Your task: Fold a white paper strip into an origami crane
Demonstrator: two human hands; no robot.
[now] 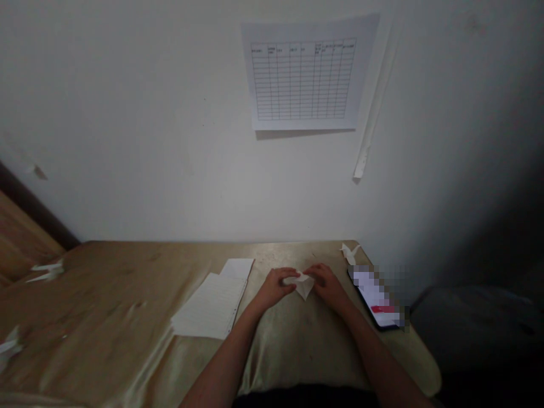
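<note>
A small folded piece of white paper (304,286) lies on the tan cloth-covered table (127,317), pointing toward me. My left hand (277,285) pinches its left side with curled fingers. My right hand (325,280) pinches its right side the same way. Both forearms reach in from the bottom of the view.
A stack of lined paper sheets (212,306) lies left of my hands. A phone (376,297) with a lit screen rests at the right table edge, a small folded paper figure (349,252) behind it. More folded paper pieces (46,271) lie far left. A printed table sheet (304,79) hangs on the wall.
</note>
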